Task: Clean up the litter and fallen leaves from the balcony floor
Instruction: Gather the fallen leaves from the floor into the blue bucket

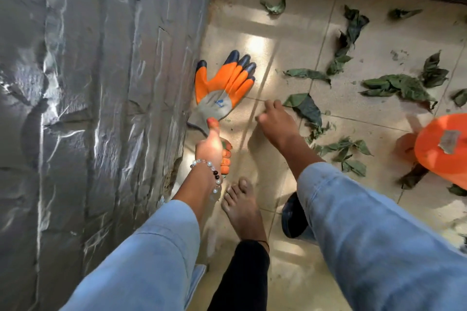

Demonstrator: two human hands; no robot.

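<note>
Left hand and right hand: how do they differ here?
The left hand grips the cuff of an orange glove; the right hand holds nothing, fingers loosely curled beside a leaf. The left wrist wears a bead bracelet; the right is plain. Both are bare with denim sleeves.

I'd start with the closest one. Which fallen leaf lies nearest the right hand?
The large dark green leaf just beyond the right hand, almost at its fingertips. The other leaves lie farther off, toward the orange container and the far wall.
</note>
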